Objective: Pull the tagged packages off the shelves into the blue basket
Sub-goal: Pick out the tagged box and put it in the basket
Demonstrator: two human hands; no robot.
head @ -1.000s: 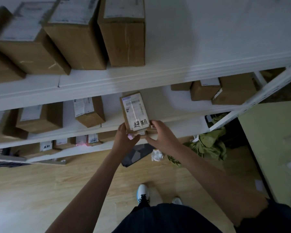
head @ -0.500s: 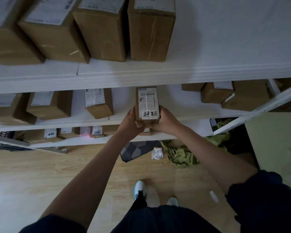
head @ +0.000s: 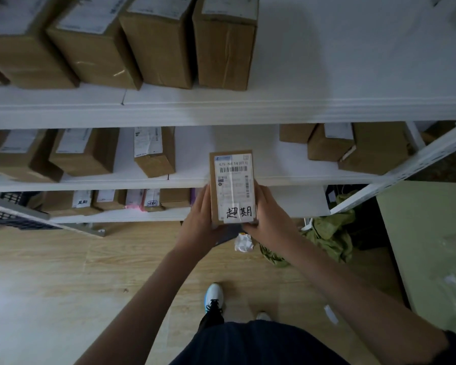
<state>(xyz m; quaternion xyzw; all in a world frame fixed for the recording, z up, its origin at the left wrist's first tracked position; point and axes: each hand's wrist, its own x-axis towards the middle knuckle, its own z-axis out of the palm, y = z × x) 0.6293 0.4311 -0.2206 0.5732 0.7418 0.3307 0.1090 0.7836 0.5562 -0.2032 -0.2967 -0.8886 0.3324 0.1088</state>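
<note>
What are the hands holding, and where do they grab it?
A small tagged cardboard package, gripped at its lower end: left hand on its left side, right hand on its right.

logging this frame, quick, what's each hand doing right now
Left hand: closed on the left side of the tagged package.
Right hand: closed on the right side of the same package.

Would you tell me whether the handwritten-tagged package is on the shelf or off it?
Off it: the package is gripped between left hand and right hand.

Parcel storeroom: white shelves of labelled boxes
</note>
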